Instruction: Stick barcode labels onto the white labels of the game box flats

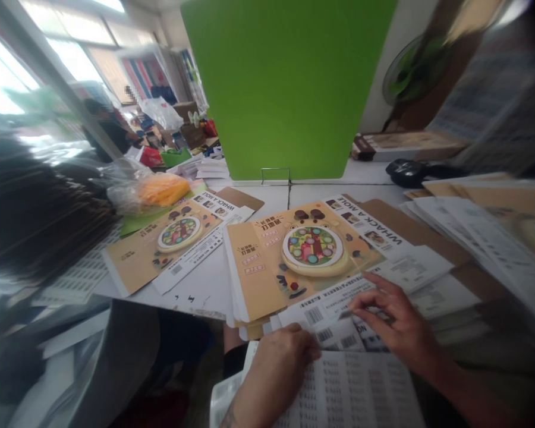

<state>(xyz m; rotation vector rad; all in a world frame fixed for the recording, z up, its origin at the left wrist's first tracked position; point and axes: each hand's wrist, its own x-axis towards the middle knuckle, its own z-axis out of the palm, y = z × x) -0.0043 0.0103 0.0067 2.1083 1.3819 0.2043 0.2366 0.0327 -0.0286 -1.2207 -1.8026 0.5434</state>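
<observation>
A sheet of barcode stickers (356, 386) lies at the front, over the near edge of the table. My left hand (279, 368) is closed, its curled fingers gripping the top edge of this sheet. My right hand (396, 321) hovers above the lower right corner of a flat printed "Whack a Mole" box (254, 285), thumb and fingers drawn together. Whatever is between those fingertips is too small or faint to make out. The flat box tops a stack of similar ones, with a round game board pictured on tan card.
Another flat box pile (134, 261) lies to the left, beside a plastic bag with orange contents (164, 189). More flat cartons (477, 232) are stacked at right. A green board (289, 89) stands behind. A dark stack (35, 208) rises far left; a person (109, 128) is in the background.
</observation>
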